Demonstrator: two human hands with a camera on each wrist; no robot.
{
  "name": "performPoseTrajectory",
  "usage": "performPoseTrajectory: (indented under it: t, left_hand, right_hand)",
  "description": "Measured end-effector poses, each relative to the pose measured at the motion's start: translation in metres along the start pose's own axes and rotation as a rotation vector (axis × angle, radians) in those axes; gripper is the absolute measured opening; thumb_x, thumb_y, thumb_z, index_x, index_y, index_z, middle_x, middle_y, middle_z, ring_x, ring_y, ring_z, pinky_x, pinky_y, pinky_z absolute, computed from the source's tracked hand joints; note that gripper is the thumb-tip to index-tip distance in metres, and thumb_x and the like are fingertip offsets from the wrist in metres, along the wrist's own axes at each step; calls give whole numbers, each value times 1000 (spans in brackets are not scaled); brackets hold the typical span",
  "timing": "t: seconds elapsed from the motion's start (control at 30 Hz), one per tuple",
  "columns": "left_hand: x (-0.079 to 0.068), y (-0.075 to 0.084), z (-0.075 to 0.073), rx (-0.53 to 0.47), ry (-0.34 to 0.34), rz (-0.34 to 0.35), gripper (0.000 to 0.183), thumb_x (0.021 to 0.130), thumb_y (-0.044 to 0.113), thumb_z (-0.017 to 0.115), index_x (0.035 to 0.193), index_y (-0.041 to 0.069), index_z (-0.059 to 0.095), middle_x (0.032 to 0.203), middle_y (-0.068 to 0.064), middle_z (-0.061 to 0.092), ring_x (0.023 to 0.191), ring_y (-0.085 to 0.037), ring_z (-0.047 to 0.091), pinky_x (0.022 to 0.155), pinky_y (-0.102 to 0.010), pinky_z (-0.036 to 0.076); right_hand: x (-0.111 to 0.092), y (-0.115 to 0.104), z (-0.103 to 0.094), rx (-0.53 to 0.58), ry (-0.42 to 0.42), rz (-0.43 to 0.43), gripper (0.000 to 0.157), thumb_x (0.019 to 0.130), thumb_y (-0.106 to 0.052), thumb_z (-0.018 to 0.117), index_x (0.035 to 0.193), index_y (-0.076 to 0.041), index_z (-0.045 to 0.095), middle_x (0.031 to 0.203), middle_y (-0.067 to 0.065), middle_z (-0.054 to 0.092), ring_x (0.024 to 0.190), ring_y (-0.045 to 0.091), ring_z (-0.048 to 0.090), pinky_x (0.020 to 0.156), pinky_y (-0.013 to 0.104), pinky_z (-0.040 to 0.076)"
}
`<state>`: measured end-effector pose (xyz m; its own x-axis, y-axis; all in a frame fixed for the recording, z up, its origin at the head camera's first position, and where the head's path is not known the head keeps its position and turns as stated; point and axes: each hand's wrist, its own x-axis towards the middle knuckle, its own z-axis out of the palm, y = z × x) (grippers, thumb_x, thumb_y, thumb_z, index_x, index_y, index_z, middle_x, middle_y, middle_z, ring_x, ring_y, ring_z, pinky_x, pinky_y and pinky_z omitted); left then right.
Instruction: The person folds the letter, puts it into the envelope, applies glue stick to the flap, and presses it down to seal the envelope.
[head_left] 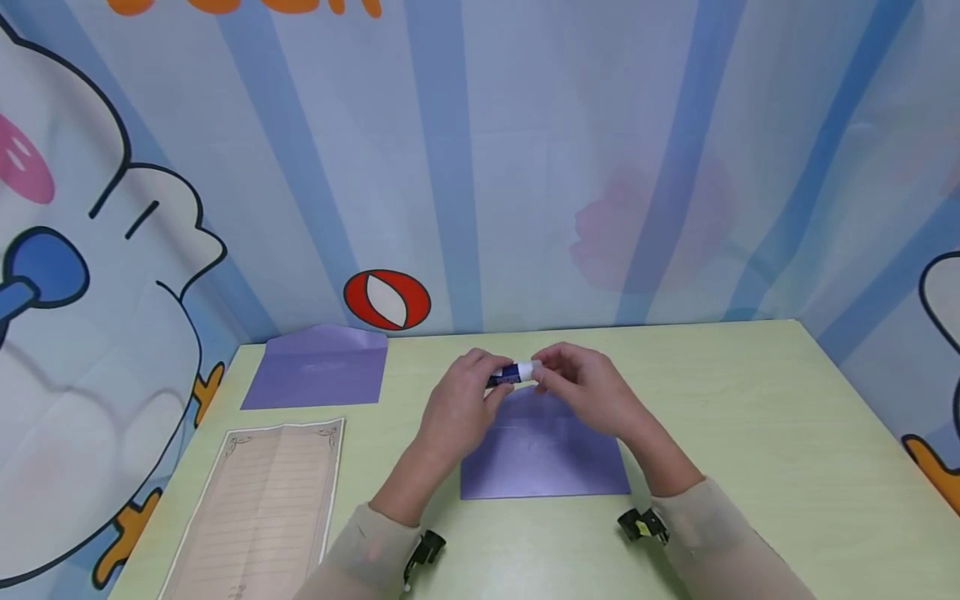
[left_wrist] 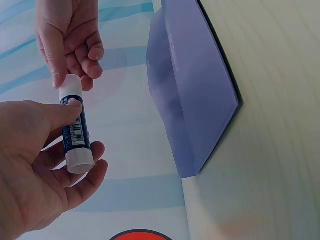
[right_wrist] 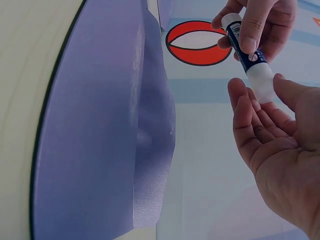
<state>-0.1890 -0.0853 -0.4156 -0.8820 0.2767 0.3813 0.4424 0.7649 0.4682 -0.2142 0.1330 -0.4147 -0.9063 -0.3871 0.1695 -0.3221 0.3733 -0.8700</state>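
Note:
A glue stick (left_wrist: 76, 125) with a dark blue label and white ends is held above a purple envelope (head_left: 547, 458). My left hand (head_left: 459, 408) grips its body, thumb across the label in the left wrist view. At the white cap (right_wrist: 261, 82), my right hand (head_left: 592, 392) pinches with thumb and fingertips. The cap is on the stick. Below both hands, the envelope lies on the table with its flap (right_wrist: 152, 125) raised on the far side.
Another purple envelope (head_left: 318, 371) lies at the table's back left, its flap toward the wall. In front of it is a lined, cream sheet of letter paper (head_left: 258, 508) with a fold crease. A printed cloth backdrop (head_left: 525, 167) stands behind the pale table (head_left: 750, 433).

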Motion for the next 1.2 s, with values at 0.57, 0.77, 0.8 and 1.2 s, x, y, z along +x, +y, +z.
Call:
performPoseTrajectory:
  t: [0.57, 0.77, 0.8, 1.2]
  left_hand:
    - [-1, 1, -3, 2, -3, 7, 30, 96, 15, 81, 126, 11, 74, 116, -4, 69, 102, -20, 65, 90, -36, 60]
    - [-1, 3, -4, 0, 3, 29, 30, 96, 14, 81, 125, 10, 74, 115, -4, 69, 103, -20, 65, 89, -36, 60]
    - [-1, 3, -4, 1, 3, 32, 29, 96, 14, 81, 125, 10, 74, 115, -3, 69, 103, -20, 65, 88, -36, 60]
    - [-1, 2, -3, 8, -2, 19, 30, 96, 15, 81, 125, 11, 74, 115, -3, 69, 102, -19, 65, 88, -36, 60]
  right_hand:
    - [0, 3, -3, 3, -40, -33, 28, 106, -18, 70, 131, -7, 67, 109, 8, 74, 94, 34, 74, 79, 39, 61]
    - [1, 5, -2, 8, -66, 7, 26, 110, -28, 62, 122, -7, 69, 96, 15, 73, 89, 41, 70, 80, 56, 59]
    - [1, 5, -2, 14, -68, 12, 27, 111, -29, 61, 122, -6, 69, 97, 17, 73, 89, 41, 70, 81, 58, 58]
    - [-1, 2, -3, 37, -87, -48, 36, 104, -12, 70, 139, -9, 61, 113, 14, 71, 93, 30, 75, 79, 43, 61]
